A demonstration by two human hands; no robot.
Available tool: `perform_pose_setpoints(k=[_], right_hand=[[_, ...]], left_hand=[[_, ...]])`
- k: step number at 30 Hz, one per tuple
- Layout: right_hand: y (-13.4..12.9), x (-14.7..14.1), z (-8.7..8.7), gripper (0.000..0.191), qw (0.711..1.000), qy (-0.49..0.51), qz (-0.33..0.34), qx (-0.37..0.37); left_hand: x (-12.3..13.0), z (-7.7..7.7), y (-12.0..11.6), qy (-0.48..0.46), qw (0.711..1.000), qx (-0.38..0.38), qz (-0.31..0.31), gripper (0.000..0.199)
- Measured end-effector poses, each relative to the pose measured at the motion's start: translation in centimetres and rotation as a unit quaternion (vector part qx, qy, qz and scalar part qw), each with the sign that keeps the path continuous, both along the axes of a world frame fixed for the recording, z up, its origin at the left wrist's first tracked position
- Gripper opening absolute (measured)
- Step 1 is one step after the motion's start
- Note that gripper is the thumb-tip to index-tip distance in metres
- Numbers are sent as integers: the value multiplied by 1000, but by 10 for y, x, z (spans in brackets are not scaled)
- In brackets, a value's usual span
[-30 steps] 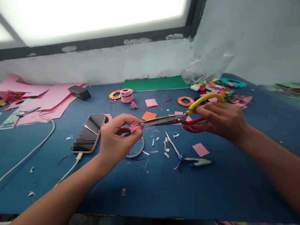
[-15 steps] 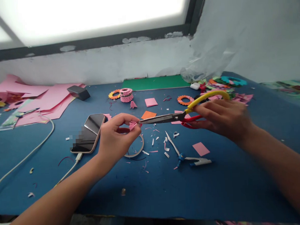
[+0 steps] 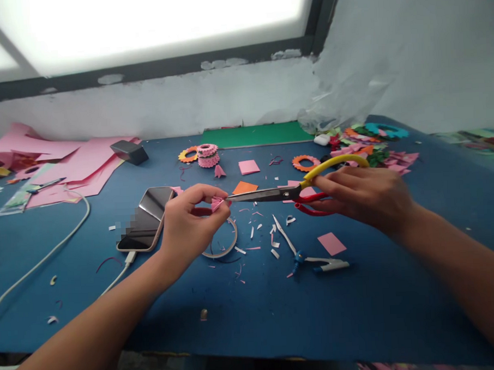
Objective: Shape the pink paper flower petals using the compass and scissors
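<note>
L hand [image 3: 191,217]: small pink pleated paper piece [image 3: 218,203] pinched btwn thumb & forefinger, held up above tabletop; pleats partly hidden by fingertips, body of piece seen in gap btwn the two digits. Other L fingers curled behind, largely hidden.

R hand [image 3: 362,193]: long metal-bladed scissors w/ yellow upper & red lower handle [image 3: 267,195] gripped, fingers closed round handles; exact seating of each digit can't be told. Blades lie nearly together, pointed L; tips brought to R edge of pleated piece, right by L fingertips. Whether paper is caught btwn blades: can't tell.

Below L hand, on blue tabletop [image 3: 245,327]: pale thin ring [image 3: 235,237], partly covered by hand. To its L, dark-screened phone w/ light case [image 3: 150,219], white cable [image 3: 130,259] plugged in. Beyond scissors blades: orange paper square [image 3: 245,188]. R of ring: white & pink paper scraps [image 3: 275,253], then white-and-blue drawing compass [image 3: 300,257], legs spread, w/ flat pink paper square [image 3: 332,243] near it. Farther back: stacked pink toothed paper rings [image 3: 208,160], second pink pleated piece [image 3: 219,171] just beside.
</note>
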State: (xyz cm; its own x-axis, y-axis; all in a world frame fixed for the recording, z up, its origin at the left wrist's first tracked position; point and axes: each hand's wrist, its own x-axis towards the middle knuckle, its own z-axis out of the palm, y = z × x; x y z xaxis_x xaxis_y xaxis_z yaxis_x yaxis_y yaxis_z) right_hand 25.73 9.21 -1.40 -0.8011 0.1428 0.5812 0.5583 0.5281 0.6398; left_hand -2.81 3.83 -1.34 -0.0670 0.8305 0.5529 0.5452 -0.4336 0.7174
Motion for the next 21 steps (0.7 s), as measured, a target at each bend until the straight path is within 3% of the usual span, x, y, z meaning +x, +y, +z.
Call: perform_pose_setpoints(k=[5,8,13,17,19,21], right_hand=[[3,3,-8,31,996,84,2,-30],[5,2,-10,41,978,182,-66,-83],[19,4,-19,50,872,241,-287,-314],[37,16,-36,56,829,188,-345,-399],[41,20,-41,55,829,175,-342,-407],[40,18,-40,49,851,167,-317,-384]], left_hand=[[1,3,0,-47,998,-33,-2,7],[1,4,0,-105,990,-89,-33,7],[-1,5,4,-224,955,-165,-100,12],[-1,5,8,-277,929,-212,-119,15],[-1,4,9,-289,920,-231,-128,14],[0,3,9,-293,914,-245,-138,15]])
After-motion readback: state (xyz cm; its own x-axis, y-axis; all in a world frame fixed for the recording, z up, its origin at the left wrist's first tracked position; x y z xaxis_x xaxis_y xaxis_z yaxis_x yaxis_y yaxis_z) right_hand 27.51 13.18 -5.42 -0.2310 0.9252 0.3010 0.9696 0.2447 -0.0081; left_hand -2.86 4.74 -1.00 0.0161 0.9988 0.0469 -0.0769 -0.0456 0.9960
